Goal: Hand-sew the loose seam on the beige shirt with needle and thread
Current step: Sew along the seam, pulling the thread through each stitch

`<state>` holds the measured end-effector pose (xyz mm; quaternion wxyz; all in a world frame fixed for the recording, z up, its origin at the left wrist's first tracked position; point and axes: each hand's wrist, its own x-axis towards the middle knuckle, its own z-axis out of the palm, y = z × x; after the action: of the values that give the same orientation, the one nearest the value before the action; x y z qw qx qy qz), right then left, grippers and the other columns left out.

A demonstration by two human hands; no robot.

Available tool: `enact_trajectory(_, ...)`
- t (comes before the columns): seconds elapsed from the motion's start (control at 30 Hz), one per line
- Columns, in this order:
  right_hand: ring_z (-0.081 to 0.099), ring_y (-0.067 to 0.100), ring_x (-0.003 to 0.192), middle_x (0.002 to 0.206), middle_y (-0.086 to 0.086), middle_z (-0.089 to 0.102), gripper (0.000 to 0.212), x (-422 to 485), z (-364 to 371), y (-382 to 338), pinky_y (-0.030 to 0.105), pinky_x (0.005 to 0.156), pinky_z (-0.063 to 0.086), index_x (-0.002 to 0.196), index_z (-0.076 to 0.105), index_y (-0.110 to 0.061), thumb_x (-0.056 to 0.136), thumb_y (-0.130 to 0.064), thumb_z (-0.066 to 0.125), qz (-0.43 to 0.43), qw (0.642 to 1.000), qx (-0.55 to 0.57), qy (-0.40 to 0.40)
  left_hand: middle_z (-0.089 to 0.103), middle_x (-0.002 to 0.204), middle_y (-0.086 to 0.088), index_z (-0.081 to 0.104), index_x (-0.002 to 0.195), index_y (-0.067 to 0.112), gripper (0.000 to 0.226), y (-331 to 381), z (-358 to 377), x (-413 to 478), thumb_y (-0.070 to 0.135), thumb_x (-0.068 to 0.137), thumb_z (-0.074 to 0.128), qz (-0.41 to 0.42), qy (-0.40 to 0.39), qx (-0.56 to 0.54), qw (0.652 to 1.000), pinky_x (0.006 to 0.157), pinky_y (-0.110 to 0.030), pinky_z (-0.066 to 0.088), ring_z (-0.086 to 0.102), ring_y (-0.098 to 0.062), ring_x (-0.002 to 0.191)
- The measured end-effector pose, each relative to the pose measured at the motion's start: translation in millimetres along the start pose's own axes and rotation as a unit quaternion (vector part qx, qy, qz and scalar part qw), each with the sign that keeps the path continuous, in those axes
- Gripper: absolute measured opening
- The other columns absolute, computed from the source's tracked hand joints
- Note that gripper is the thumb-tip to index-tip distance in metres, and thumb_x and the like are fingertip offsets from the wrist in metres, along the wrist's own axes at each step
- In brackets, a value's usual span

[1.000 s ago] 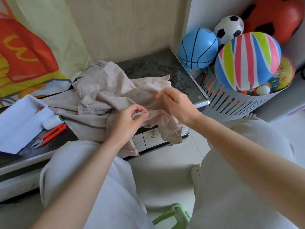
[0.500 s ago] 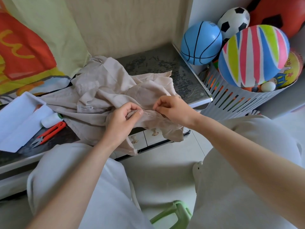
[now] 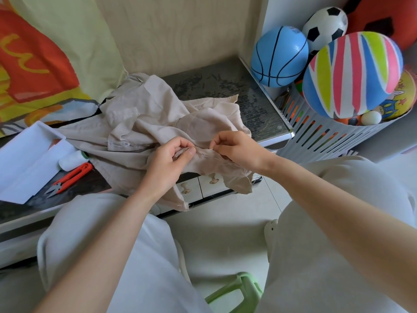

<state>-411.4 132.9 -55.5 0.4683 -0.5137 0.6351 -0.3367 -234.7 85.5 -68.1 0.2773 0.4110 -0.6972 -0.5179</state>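
Head view: a person sits at a low dark table (image 3: 225,86), with both hands working at its front edge.
Shirt: the beige shirt (image 3: 158,123) lies crumpled across the table top, and its near part hangs over the edge in front of the small drawers.
Left hand: the left hand (image 3: 171,159) is curled, thumb and fingers pinching a small fold of the shirt at the seam.
Right hand: the right hand (image 3: 237,147) sits just beside the left, its fingertips pinched on a thin needle (image 3: 211,149) whose tip meets the cloth between the two hands.
Thread: too fine for me to trace from the needle.
Handling: the cloth looks soft, light and limp, so I'd expect it to bunch and slide. It seems best pinched close to the seam and kept taut between the hands. The needle is thin, likely slippery and sharp, and is better held well back from its point.
Nearby: a white spool (image 3: 71,160), red snips (image 3: 70,177) and a white box (image 3: 29,159) lie at the left, and a basket (image 3: 327,136) of balls stands at the right.
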Motion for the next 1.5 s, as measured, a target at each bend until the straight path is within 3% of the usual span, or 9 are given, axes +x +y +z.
enact_trajectory(0.33,0.042,0.004,0.055,0.070,0.001,0.050,0.013,-4,1,-5,0.009,0.050,0.034,0.090,0.058,-0.005,0.096,-0.003,0.047,0.008,0.999,0.030,-0.027,0.061,0.073,0.013,0.060,0.083,0.019,0.016,-2,1,1,0.009,0.094,0.054,0.000,-0.008,-0.007,1.000,0.079,-0.019,0.044,0.055,-0.002,0.077)
enact_trajectory(0.6,0.050,0.004,0.062,0.070,-0.002,0.055,0.021,-6,5,-5,0.008,0.056,0.041,0.080,0.057,-0.012,0.097,-0.004,0.046,0.035,0.993,0.087,-0.072,0.060,0.077,0.006,0.058,0.083,0.017,0.019,4,7,0,0.003,0.094,0.051,-0.015,-0.029,-0.034,0.999,0.074,-0.011,0.042,0.053,0.003,0.073)
enact_trajectory(0.67,0.052,0.007,0.063,0.069,-0.002,0.058,0.016,-7,7,-3,0.013,0.060,0.041,0.086,0.057,-0.004,0.096,-0.003,0.046,0.038,0.990,0.107,-0.086,0.059,0.078,0.003,0.058,0.082,0.017,0.021,4,9,-1,0.002,0.094,0.051,-0.023,-0.034,-0.036,0.998,0.074,-0.014,0.041,0.052,0.000,0.075)
enact_trajectory(0.77,0.042,0.026,0.073,0.082,0.014,0.050,0.016,-5,10,1,0.031,0.067,0.035,0.083,0.056,-0.008,0.095,-0.007,0.046,0.042,0.981,0.163,-0.096,0.062,0.084,-0.003,0.059,0.086,0.014,0.014,5,9,-1,0.006,0.095,0.051,-0.042,-0.035,-0.066,0.996,0.080,-0.021,0.043,0.055,-0.009,0.083)
enact_trajectory(0.93,0.055,0.012,0.068,0.078,0.006,0.057,0.025,-2,9,2,0.021,0.065,0.047,0.085,0.055,-0.010,0.100,-0.002,0.036,0.037,0.976,0.189,-0.106,0.063,0.092,-0.013,0.062,0.098,0.005,0.012,5,5,-3,0.011,0.094,0.052,-0.097,-0.069,-0.151,0.981,0.090,-0.034,0.043,0.055,-0.023,0.092)
enact_trajectory(1.07,0.054,0.008,0.069,0.078,0.002,0.057,0.022,-2,9,2,0.014,0.065,0.047,0.085,0.055,-0.013,0.099,-0.002,0.041,0.031,0.987,0.127,-0.098,0.063,0.091,-0.016,0.064,0.096,0.005,0.013,5,4,-3,0.010,0.094,0.052,-0.117,-0.083,-0.156,0.977,0.085,-0.028,0.044,0.056,-0.021,0.088)
enact_trajectory(1.2,0.056,0.005,0.071,0.080,-0.002,0.060,0.018,2,4,4,0.012,0.064,0.048,0.089,0.058,-0.016,0.099,-0.008,0.045,0.042,0.996,0.069,-0.042,0.069,0.078,0.002,0.064,0.094,0.007,0.014,6,2,-2,0.007,0.095,0.050,-0.113,-0.086,-0.204,0.969,0.071,-0.013,0.049,0.063,-0.004,0.074)
enact_trajectory(1.37,0.051,-0.007,0.046,0.067,-0.007,0.055,0.019,0,2,1,0.007,0.044,0.037,0.085,0.060,-0.014,0.099,-0.011,0.047,0.040,0.997,0.068,-0.002,0.067,0.073,0.004,0.063,0.094,0.007,0.016,7,2,0,0.009,0.097,0.047,-0.102,-0.078,-0.225,0.966,0.066,-0.013,0.049,0.060,-0.002,0.068)
enact_trajectory(1.5,0.056,-0.002,0.063,0.075,-0.003,0.062,0.023,-2,6,0,0.010,0.057,0.045,0.085,0.062,-0.016,0.098,-0.007,0.046,0.033,0.997,0.060,-0.034,0.063,0.059,0.010,0.059,0.089,0.008,0.016,8,7,-2,0.005,0.097,0.045,-0.103,-0.082,-0.209,0.969,0.057,-0.009,0.044,0.057,0.003,0.057)
